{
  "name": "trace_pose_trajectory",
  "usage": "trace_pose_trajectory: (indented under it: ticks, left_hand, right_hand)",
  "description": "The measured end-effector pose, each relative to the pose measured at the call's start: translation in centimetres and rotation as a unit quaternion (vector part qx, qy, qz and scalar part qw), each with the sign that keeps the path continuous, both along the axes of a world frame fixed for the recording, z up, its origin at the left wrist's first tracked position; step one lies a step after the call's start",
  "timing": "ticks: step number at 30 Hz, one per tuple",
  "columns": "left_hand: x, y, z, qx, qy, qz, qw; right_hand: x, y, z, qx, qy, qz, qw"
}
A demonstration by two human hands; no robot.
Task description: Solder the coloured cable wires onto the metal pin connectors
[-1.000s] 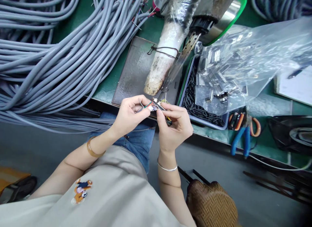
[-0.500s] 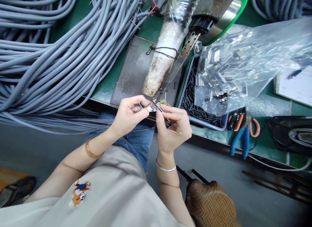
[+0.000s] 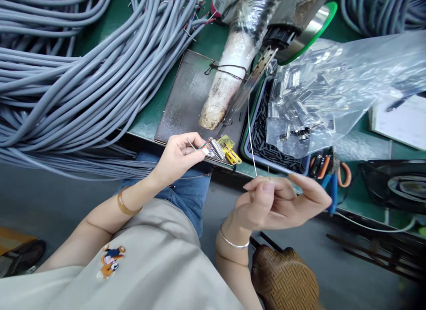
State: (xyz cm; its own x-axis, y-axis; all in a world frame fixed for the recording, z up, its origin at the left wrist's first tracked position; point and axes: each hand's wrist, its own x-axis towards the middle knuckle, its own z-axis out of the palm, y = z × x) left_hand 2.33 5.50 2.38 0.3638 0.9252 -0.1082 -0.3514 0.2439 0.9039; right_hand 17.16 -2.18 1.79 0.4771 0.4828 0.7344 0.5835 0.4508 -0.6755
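My left hand (image 3: 183, 156) is closed in a pinch on thin coloured wires (image 3: 202, 146), at the near edge of the dark board. Right at its fingertips is a metal multi-pin connector (image 3: 217, 149), with a yellow clip-like piece (image 3: 232, 154) beside it. My right hand (image 3: 282, 201) is out over the bench edge, thumb and index finger pinched together and the little finger raised. A thin silvery solder wire (image 3: 251, 141) runs down to those fingertips. Above the connector, a soldering iron (image 3: 234, 106) points down beside a wrapped white tube (image 3: 221, 85).
Grey cables (image 3: 100, 83) lie heaped on the left. A bin of black sleeves (image 3: 266, 145) and a clear bag of connectors (image 3: 299, 97) stand right of the dark board (image 3: 179, 97). Further right are pliers (image 3: 329, 181). The solder spool (image 3: 313, 34) is at the back. A stool (image 3: 286, 279) stands below.
My right hand has left the connector and moved right and toward me, where the solder wire now meets its fingertips. The yellow piece has come into view. My left hand stays nearly in place.
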Motion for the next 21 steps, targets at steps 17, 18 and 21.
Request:
trace_pose_trajectory:
  ticks: [17, 18, 21]
  left_hand:
    - [0.6, 0.4, -0.4, 0.092, 0.09, 0.065, 0.99]
    - [0.6, 0.4, -0.4, 0.095, 0.095, 0.064, 0.989]
    - [0.7, 0.5, -0.3, 0.096, 0.114, 0.069, 0.986]
  right_hand:
    - [-0.5, 2.1, -2.2, -0.129, -0.122, 0.077, 0.981]
    - [-0.4, 2.1, -2.3, -0.127, -0.123, 0.074, 0.981]
    - [-0.4, 2.3, -2.4, -0.129, -0.117, 0.072, 0.982]
